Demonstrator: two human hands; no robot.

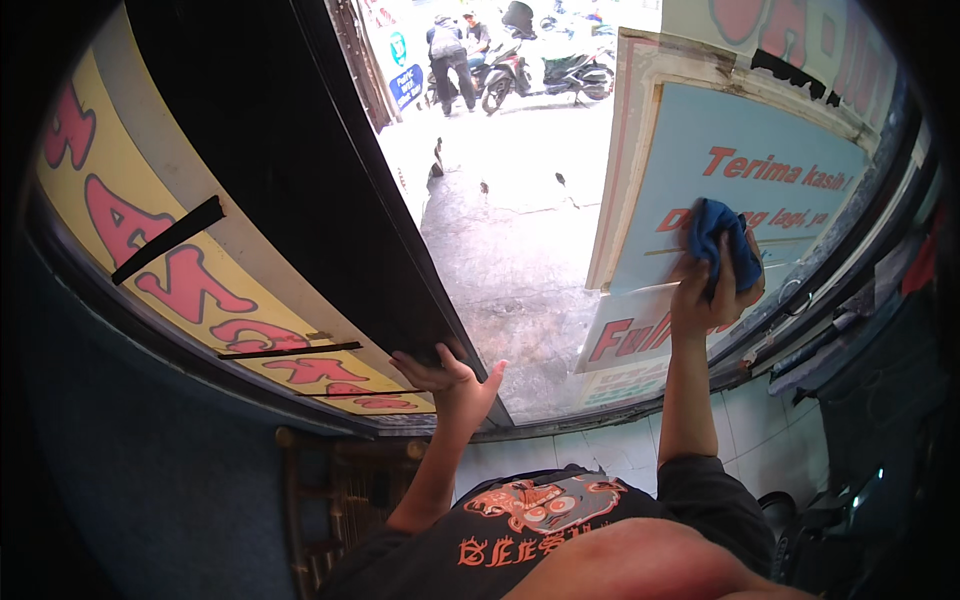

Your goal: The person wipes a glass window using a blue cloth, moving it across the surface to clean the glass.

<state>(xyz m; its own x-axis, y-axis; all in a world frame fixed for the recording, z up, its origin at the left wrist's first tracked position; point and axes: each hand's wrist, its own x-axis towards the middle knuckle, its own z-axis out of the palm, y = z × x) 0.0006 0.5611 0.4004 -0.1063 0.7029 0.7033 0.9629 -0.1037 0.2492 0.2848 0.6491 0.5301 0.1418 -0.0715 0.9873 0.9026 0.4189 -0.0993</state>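
Note:
My right hand [715, 292] presses a crumpled blue cloth [722, 240] against a light blue sign [690, 130] with red lettering, on the glass to the right. The cloth covers part of the lettering. My left hand [448, 378] rests with its fingers spread on the lower part of a dark upright door frame [370, 270]; the thumb points up and away to the right. Nothing is held in it.
Left of the frame, a yellow sign [190, 250] with red letters covers another pane. Beyond the glass are parked motorbikes [575, 75] and two people [450, 50] on bright pavement. A bamboo chair [300, 480] stands at lower left, and white tiles [745, 440] show at lower right.

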